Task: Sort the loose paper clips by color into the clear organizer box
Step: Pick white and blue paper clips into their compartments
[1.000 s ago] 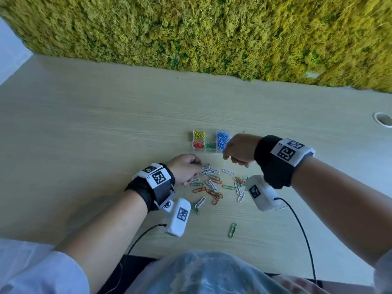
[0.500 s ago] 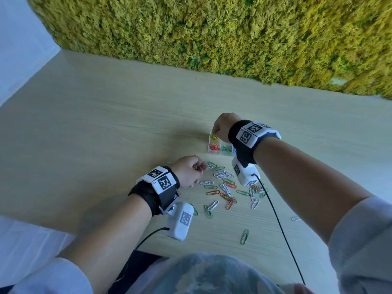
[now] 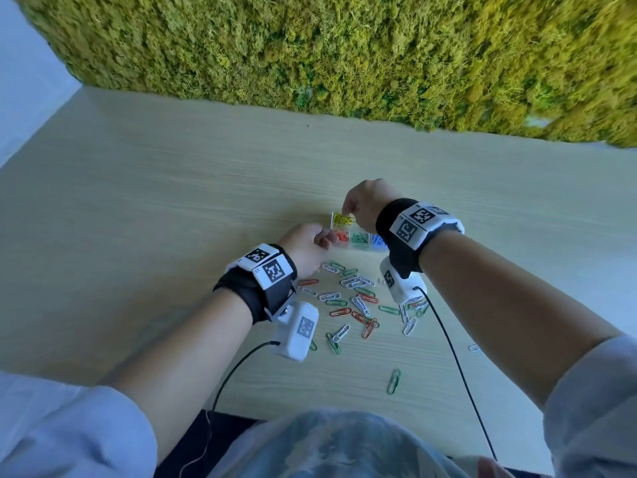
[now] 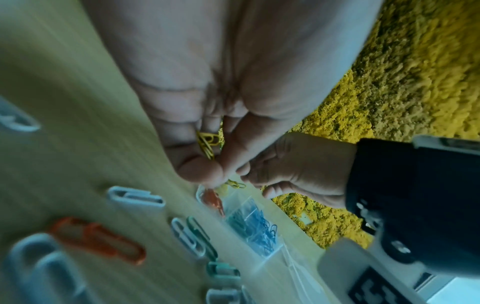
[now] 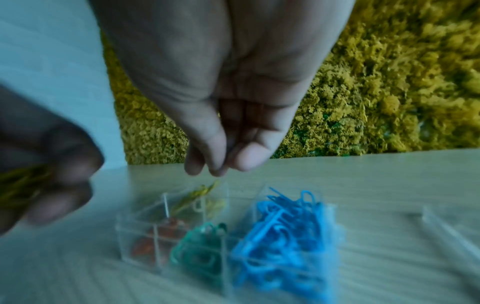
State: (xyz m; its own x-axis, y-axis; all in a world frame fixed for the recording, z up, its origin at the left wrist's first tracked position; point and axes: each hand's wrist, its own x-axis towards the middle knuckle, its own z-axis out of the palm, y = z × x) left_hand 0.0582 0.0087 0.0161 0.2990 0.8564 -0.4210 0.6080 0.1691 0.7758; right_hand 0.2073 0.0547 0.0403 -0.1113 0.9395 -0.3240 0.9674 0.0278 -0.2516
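The clear organizer box [image 3: 366, 232] [image 5: 122, 238] holds yellow [image 3: 341, 219], red [image 3: 341, 235], green [image 3: 360, 238] and blue clips [image 5: 283, 232] in separate compartments. My right hand [image 3: 351, 210] [image 5: 215, 164] hovers over the yellow compartment with its fingertips drawn together, and a yellow clip [image 5: 207, 188] [image 4: 235, 184] hangs at their tips. Just left of the box, my left hand [image 3: 308, 243] [image 4: 200, 168] curls round a small bunch of yellow clips [image 4: 206, 142]. Loose red, green and white clips [image 3: 355, 298] lie scattered in front of the box.
A single green clip [image 3: 394, 381] and a white one [image 3: 474, 348] lie apart, nearer to me. A moss wall [image 3: 344, 46] bounds the wooden table [image 3: 172, 201] at the back. A cable [image 3: 448, 339] from the right wrist camera trails over the pile.
My right hand went from the blue end of the box to above the yellow compartment. My left hand lifted off the pile and moved up beside the box.
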